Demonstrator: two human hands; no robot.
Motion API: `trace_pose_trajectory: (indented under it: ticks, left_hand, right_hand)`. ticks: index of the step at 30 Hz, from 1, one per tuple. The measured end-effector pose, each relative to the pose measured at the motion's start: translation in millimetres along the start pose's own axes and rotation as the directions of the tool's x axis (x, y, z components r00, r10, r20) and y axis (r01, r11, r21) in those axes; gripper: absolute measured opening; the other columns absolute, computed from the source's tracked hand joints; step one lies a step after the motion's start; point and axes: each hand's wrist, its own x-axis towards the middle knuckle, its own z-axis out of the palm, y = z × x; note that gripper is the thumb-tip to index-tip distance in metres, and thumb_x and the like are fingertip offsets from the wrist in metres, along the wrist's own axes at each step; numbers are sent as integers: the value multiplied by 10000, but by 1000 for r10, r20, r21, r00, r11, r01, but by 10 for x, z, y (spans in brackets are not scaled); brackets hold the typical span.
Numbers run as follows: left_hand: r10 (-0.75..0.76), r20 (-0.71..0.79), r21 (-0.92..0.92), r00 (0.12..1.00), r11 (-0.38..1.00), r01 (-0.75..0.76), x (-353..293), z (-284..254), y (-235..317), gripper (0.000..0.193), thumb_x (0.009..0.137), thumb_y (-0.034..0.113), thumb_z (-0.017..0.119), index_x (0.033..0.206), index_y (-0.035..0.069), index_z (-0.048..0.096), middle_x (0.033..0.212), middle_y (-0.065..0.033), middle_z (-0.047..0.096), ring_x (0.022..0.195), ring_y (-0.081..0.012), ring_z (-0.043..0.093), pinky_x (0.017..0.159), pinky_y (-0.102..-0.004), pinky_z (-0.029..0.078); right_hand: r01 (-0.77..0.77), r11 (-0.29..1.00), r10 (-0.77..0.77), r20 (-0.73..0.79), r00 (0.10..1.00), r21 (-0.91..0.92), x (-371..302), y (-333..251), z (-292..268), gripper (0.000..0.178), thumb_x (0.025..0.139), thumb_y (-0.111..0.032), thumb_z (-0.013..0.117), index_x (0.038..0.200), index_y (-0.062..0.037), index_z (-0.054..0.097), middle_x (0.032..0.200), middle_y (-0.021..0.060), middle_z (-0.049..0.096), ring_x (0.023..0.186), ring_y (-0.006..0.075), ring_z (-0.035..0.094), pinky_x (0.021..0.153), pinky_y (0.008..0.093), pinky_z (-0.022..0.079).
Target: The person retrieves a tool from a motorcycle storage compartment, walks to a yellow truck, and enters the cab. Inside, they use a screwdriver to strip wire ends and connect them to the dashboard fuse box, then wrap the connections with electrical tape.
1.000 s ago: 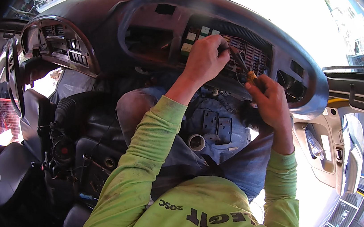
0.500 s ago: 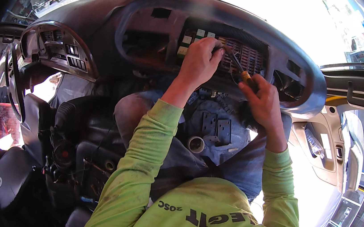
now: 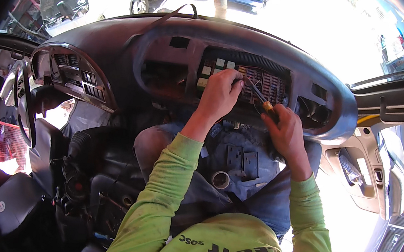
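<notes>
Leaning forearms toward a dark dashboard [image 3: 102, 40], a person in green sleeves [image 3: 169, 172] is working with both bare hands in a rectangular opening. At far left, an instrument panel [image 3: 75, 77] is curving around its vents and switches. Moving right, a cluster of pale relays [image 3: 219, 64] is standing in the left part of the opening.

Just beside them, the left hand [image 3: 220, 96] is reaching in, thumb and fingers curling toward each other; whether they are closing on anything, I cannot tell. Next comes a yellow-handled tool [image 3: 267, 105], apparently a screwdriver, lying slantwise in front of a fuse panel [image 3: 271, 84], its tip pointing up and left, close to the left fingertips. A thin wire [image 3: 252, 98] is looping below its shaft. The right hand [image 3: 284, 128] is wrapping its fingers around the handle. Below, a white cup-like ring [image 3: 221, 179] and two dark metal plates [image 3: 243, 161] are resting between the legs. At far right, a beige door panel [image 3: 365, 179] is standing beside bright light.

As a judgement, the tip is risking a slip: a sudden push could be jabbing the left fingers or scraping neighbouring fuses. Snagging could be tugging the wire loose, and a bare metal shaft bridging live contacts could be causing a short.
</notes>
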Motion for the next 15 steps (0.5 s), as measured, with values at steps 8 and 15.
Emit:
trace_pose_trajectory:
  ticks: [8,15]
  left_hand:
    - [-341,294,-355,893,829,433,-14,-31,73,188,1019,118,627,1089,-45,687,788,-164,695,654,-211,731,595,-354,531]
    - [-93,-25,198,995,975,96,10,280,121,213,1020,180,622,916,-6,622,811,-215,682,755,-398,710,665,-500,534]
  right_hand:
    - [147,987,-153,-88,984,-71,-51,69,15,321,907,-319,768,857,-52,598,792,142,657,824,370,639,708,493,510]
    - [-19,997,17,-22,1000,-75,267,177,-203,413,935,-405,733,830,-19,626,722,207,641,758,450,651,657,537,471]
